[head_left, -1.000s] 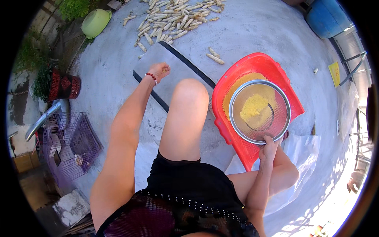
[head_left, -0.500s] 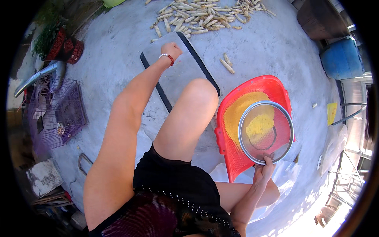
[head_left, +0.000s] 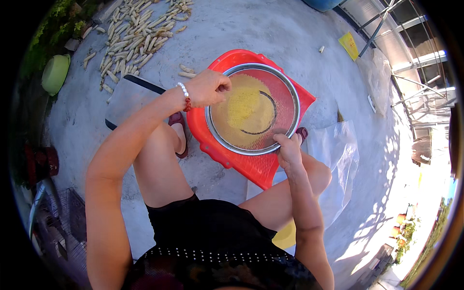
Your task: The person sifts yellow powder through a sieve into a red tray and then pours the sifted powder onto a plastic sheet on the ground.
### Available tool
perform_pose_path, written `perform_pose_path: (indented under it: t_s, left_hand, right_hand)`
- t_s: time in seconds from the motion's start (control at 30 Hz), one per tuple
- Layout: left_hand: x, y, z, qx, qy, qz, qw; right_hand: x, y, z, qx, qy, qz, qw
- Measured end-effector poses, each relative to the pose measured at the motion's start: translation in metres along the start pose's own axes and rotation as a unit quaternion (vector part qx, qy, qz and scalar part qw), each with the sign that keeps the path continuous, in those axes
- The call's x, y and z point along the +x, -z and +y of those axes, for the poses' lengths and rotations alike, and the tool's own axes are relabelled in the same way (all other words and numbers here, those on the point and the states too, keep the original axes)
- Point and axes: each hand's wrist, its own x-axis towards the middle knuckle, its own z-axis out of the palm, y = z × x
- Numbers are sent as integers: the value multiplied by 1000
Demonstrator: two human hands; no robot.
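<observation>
Both hands grip the sieve [head_left: 252, 108] over the red tub [head_left: 251, 166]: left hand [head_left: 209, 88] clasps its far rim, right hand [head_left: 287, 147] its near rim. Yellow meal [head_left: 244, 106] inside remains unsifted.

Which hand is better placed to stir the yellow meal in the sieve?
Probably the left hand: it hovers at the rim of the round sieve and looks free. The right hand grips the near rim.

Hidden and cut-off parts around the sieve

The red basin [head_left: 251, 164] is lying mostly hidden under the round sieve [head_left: 253, 108]; the blue barrel [head_left: 323, 4] is being cut by the top edge, and the wire cage [head_left: 58, 222] is fading into the dark rim.
</observation>
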Motion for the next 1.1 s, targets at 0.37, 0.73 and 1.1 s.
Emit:
perform_pose_path:
  t_s: [0.37, 0.73, 1.1]
  left_hand:
    - [31, -97, -6, 132, 28, -24, 991]
    - [49, -121, -14, 108, -16, -21, 994]
    - [37, -94, -24, -67, 85, 17, 994]
  right_hand:
    - [-4, -5, 15, 28, -10, -43, 999]
    - [-5, -13, 20, 62, 10, -24, 998]
    - [-4, -1, 19, 73, 6, -19, 997]
